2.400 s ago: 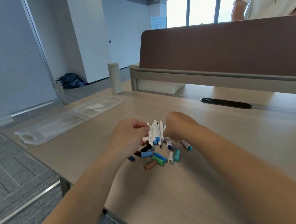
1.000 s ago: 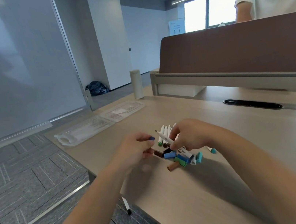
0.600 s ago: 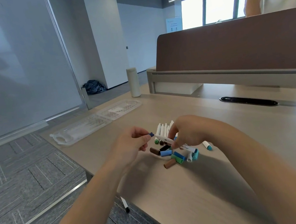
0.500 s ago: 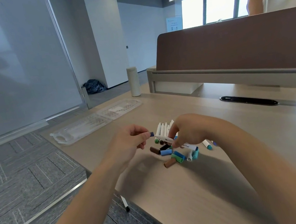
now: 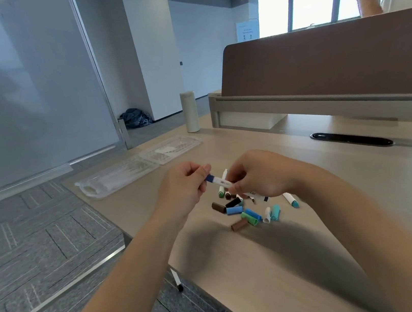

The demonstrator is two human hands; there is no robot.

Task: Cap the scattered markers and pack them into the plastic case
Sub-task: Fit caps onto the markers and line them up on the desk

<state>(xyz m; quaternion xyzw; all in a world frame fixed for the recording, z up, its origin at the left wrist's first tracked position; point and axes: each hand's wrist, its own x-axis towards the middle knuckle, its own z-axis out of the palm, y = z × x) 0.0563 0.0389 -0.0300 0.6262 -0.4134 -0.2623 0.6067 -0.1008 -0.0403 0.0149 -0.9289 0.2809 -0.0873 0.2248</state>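
**Capping one marker above the pile**

We hold one white marker in the air between both hands, above the counter.

Left hand: thumb and fingers curled, pinching the blue cap at the marker's left end.

Right hand: fingers curled, pinching the white barrel.

Cap and barrel meet in line; we cannot tell whether the cap is fully seated.

Beneath the hands lies the pile. It has loose caps in brown, black, blue, green, teal and white, touching or just beside one another. The other markers are partly hidden under the right hand. A teal-ended marker lies just right of the pile.

The plastic case, clear and lying open, sits on the far left part of the counter, well apart from the pile. A pale tumbler stands upright beyond the case.
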